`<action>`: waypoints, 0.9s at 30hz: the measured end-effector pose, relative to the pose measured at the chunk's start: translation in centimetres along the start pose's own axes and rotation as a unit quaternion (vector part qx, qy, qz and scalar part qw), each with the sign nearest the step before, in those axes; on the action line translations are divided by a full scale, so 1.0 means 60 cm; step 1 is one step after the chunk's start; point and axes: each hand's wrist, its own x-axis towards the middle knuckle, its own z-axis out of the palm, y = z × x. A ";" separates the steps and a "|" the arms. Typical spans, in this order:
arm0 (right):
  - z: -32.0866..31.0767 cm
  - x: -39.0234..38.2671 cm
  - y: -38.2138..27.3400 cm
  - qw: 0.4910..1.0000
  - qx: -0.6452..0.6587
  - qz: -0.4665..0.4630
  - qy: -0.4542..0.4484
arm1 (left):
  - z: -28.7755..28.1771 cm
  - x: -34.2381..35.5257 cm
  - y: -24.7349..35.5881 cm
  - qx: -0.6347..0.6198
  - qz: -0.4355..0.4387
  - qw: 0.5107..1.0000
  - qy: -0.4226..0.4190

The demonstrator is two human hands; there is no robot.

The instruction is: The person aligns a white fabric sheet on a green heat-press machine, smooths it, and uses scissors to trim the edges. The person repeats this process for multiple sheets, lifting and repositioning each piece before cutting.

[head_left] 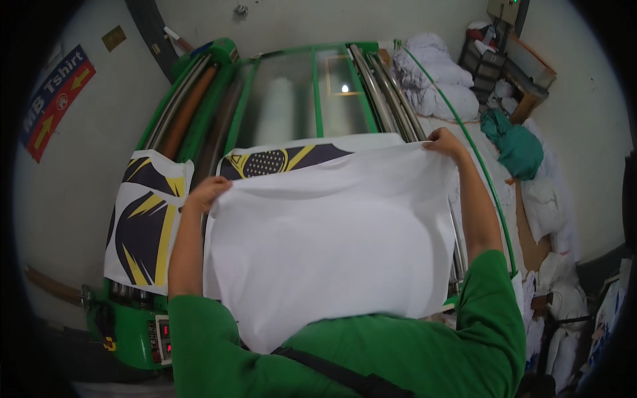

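Green roller machine [229,126] ahead — left hand [207,194], right hand [443,142] pinch white sheet [332,245] top corners.

head cam | looks steeply down, close over machine [298,99] (fisheye, single view)

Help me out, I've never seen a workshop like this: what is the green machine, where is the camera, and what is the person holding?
The one picture comes from a camera worn on the person's head, looking down, so the green sleeves at the bottom are their own arms. The left hand and right hand each grip a far corner of a white fabric piece, holding it spread flat over a printed sheet with dark and yellow shapes. That sheet lies on the green roller machine, a wide bed with long rollers. I cannot tell what the machine does. A second printed sheet lies to the left. Piles of white cloth and a teal cloth sit to the right.
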 end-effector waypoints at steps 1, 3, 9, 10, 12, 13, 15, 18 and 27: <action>0.034 -0.034 -0.025 1.000 0.026 -0.012 -0.003 | 0.043 -0.018 -0.030 0.012 -0.026 1.000 0.011; 0.084 -0.116 -0.075 0.994 0.089 -0.045 -0.052 | 0.141 -0.074 -0.056 0.100 -0.062 0.993 0.028; 0.248 -0.371 -0.223 0.962 0.221 -0.114 -0.110 | 0.414 -0.237 -0.077 -0.171 0.032 0.984 -0.047; 0.266 -0.406 -0.257 0.959 0.233 -0.108 -0.117 | 0.448 -0.250 -0.075 -0.180 0.052 0.982 -0.037; 0.304 -0.456 -0.303 0.960 0.221 -0.098 -0.143 | 0.496 -0.277 -0.070 -0.220 0.051 0.973 -0.040; 0.326 -0.475 -0.312 0.957 0.219 -0.107 -0.157 | 0.515 -0.280 -0.086 -0.244 0.033 0.968 -0.052; 0.353 -0.505 -0.320 0.959 0.197 -0.107 -0.173 | 0.547 -0.291 -0.104 -0.269 -0.065 0.960 -0.038; 0.391 -0.536 -0.305 0.969 0.083 -0.152 -0.178 | 0.582 -0.306 -0.150 -0.362 -0.147 0.920 -0.008; 0.416 -0.561 -0.263 0.913 0.131 -0.196 -0.332 | 0.612 -0.328 -0.229 -0.270 -0.160 0.949 -0.011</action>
